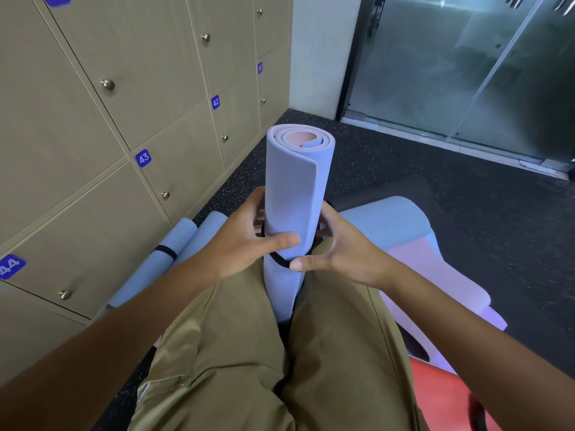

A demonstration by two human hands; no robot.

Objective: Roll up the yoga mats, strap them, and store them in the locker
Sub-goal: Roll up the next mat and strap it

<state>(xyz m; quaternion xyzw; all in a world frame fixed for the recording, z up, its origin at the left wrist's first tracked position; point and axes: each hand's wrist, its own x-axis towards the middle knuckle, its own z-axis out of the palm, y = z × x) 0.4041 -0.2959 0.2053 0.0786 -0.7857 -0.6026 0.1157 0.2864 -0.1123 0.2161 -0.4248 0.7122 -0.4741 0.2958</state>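
A rolled lilac yoga mat (297, 194) stands upright between the person's knees, its loose outer edge facing them. A black strap (280, 259) loops its lower part. The left hand (249, 241) curls around the roll, thumb pressed across the front; the right hand (334, 253) pinches the strap. The foam looks light, soft and springy, best gripped mid-roll. Two strapped mats (174, 253) lie by the closed lockers (93, 135); an unrolled mat (413, 250) lies alongside.
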